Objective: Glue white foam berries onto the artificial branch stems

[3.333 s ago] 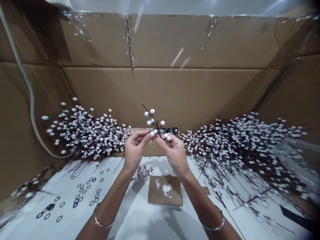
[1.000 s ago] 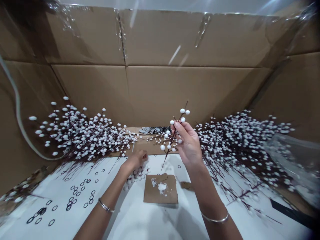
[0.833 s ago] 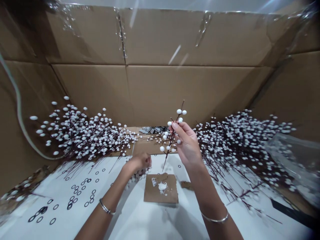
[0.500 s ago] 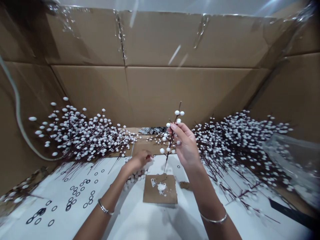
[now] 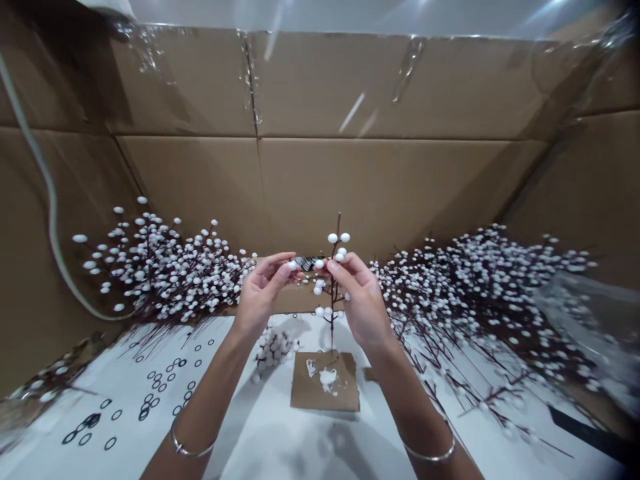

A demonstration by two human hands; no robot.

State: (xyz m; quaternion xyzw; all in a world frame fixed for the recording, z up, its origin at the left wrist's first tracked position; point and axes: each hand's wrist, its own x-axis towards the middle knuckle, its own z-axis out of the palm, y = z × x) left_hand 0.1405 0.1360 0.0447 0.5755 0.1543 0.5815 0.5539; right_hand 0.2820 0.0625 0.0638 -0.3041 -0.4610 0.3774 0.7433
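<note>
On the head camera I have a white worktop dotted with small black rings on its left side. Taped cardboard walls rise behind it, with a pale cable down the left and a clear plastic bag at right. Heaps of white-berry branches lie on both sides. A single berry branch, brown-stemmed and studded with white berries, stands nearly upright in mid-air above a cardboard square smeared with white. The right hand grips its stem, while the left hand pinches one berry between its fingers. A second ago that left hand was down at the loose berries on the worktop, and the branch leaned more.
</note>
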